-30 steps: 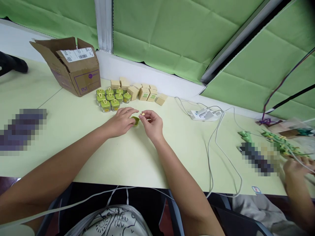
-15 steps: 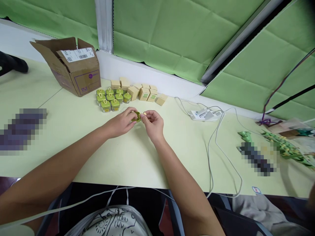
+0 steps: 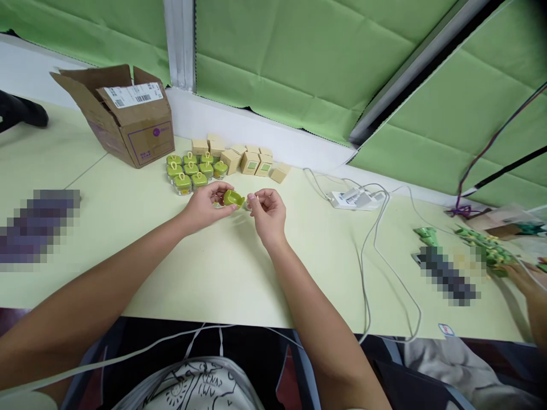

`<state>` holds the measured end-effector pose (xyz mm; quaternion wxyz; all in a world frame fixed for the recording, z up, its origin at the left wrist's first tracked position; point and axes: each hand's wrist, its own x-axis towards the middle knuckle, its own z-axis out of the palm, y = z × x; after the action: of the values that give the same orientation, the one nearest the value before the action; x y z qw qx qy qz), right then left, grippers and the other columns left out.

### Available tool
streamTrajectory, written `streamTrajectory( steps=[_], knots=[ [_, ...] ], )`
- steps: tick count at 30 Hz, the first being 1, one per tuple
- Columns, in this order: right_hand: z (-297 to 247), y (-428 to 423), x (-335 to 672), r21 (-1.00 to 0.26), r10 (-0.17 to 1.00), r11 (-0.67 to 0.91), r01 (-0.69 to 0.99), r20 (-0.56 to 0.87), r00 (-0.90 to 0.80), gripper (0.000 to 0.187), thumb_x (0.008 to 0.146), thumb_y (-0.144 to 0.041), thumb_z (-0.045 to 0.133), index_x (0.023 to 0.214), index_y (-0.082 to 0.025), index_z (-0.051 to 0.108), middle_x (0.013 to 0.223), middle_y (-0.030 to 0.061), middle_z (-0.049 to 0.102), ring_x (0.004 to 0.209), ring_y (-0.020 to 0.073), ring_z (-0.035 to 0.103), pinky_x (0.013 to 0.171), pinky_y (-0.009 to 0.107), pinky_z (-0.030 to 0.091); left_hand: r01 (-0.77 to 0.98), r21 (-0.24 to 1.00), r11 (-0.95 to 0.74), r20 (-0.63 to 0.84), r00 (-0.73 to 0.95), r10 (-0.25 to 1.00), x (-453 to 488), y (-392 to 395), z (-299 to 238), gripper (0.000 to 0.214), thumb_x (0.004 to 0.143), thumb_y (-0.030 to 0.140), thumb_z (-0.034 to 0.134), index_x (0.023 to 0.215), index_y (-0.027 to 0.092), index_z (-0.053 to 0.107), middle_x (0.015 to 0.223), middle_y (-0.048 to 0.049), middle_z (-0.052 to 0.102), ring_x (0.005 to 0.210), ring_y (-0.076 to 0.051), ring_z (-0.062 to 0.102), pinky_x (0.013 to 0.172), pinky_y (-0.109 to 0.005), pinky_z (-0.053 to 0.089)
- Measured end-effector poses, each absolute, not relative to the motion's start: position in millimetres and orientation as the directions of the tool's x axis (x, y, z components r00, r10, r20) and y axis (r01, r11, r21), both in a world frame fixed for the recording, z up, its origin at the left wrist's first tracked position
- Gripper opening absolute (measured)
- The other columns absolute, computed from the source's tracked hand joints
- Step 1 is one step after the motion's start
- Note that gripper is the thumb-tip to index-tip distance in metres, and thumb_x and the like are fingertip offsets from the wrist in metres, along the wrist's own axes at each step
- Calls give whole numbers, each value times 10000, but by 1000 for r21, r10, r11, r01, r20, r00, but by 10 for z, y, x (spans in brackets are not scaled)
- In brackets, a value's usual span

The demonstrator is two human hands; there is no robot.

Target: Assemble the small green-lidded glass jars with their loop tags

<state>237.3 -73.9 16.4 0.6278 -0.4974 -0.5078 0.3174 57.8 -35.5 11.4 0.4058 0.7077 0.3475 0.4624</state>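
Note:
My left hand (image 3: 207,206) grips a small green lid (image 3: 233,197) by its side, and the lid's hollow face shows. Close to the lid's right edge, my right hand (image 3: 270,213) pinches a small pale piece, mostly covered by the fingertips. Beyond my left hand stand several small clear jars with green lids (image 3: 183,181), each lid topped by a pale yellow loop. Several small beige boxes (image 3: 250,163) are grouped behind and to the right of the jars.
An open cardboard box (image 3: 147,139) stands at the back left. A white power strip (image 3: 356,199) with trailing cables lies to the right. Green items (image 3: 482,245) lie at the far right, where another person's hand (image 3: 527,279) reaches in. Dark blurred patches cover two spots on the table.
The green lid has turned in my left hand, so its hollow side now shows more. My left fingers have shifted around it. Another person's hand has come in at the right edge.

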Motion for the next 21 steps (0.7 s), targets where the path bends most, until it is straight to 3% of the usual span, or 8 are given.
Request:
streamTrajectory(
  steps=[3, 7, 14, 21],
  knots=[
    [167, -741, 2374, -942, 903, 316, 115, 335, 267, 362, 813, -543, 731, 956, -217, 665, 736, -8, 661, 688, 148, 634, 595, 278, 510, 29, 932, -362, 335, 322, 886, 585, -324, 101, 472, 728, 383, 824, 1110, 165, 652, 1054, -105, 708, 885, -192, 671, 855, -360, 550],
    [168, -737, 2367, -946, 908, 309, 97, 324, 265, 339, 803, -531, 737, 916, -212, 716, 766, 13, 698, 685, 152, 642, 618, 305, 545, 74, 943, -323, 282, 334, 899, 576, -331, 107, 464, 709, 384, 834, 1095, 172, 689, 1039, -97, 725, 878, -202, 683, 859, -374, 556],
    [175, -722, 2367, -960, 922, 273, 67, 280, 268, 347, 762, -488, 764, 961, -210, 703, 732, -4, 681, 683, 148, 646, 687, 331, 575, 8, 984, -180, 167, 337, 927, 566, -331, 154, 506, 667, 370, 857, 1099, 150, 710, 999, -109, 756, 921, -238, 718, 890, -408, 564],
    [141, -702, 2373, -958, 927, 287, 8, 279, 249, 360, 780, -475, 762, 1016, -220, 671, 801, 2, 704, 704, 143, 662, 684, 318, 572, 6, 989, -151, 140, 335, 932, 558, -300, 129, 515, 660, 378, 863, 1098, 152, 713, 964, -98, 747, 898, -219, 703, 850, -370, 549]
  ],
)
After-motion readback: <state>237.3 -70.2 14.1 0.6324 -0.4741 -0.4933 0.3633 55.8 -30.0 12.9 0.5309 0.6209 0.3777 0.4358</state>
